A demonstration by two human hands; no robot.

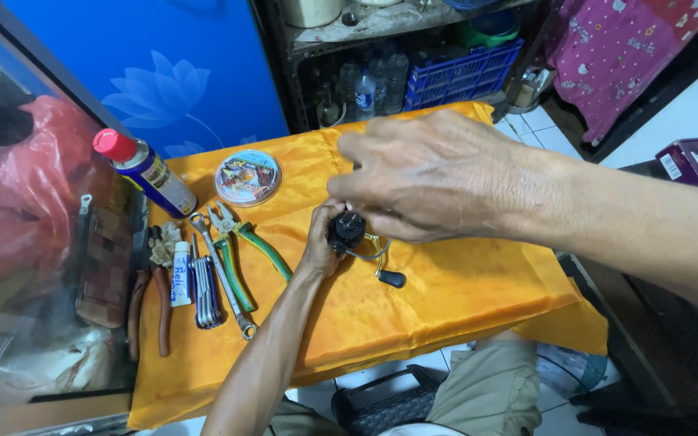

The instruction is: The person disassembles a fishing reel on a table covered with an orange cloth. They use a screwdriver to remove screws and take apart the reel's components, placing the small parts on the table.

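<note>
Orange cloth (446, 299) covers the table, and both hands work over its middle. The left hand (322, 238) comes up from the near edge and is closed around a small black reel (346, 230), fingers wrapped on its left side and holding it just above the cloth. A thin metal handle (369, 252) curves out from the reel toward the right and ends in a dark knob (392, 279) that lies on the cloth. The right hand (430, 173) reaches in from the right edge, palm down, over the reel; its fingertips are drawn together at the reel's top, pinching something there too small to make out.

Toward the left edge lie the tools, well apart from the hands: green-handled pliers (240, 242), a wrench (221, 274), a set of hex keys (205, 291), a small white tube (181, 274) and brown-handled pliers (147, 299). Near the far left corner a spray can (151, 173) with a red cap lies tilted, and beside it sits a round flat spool (248, 178) in a clear case.
</note>
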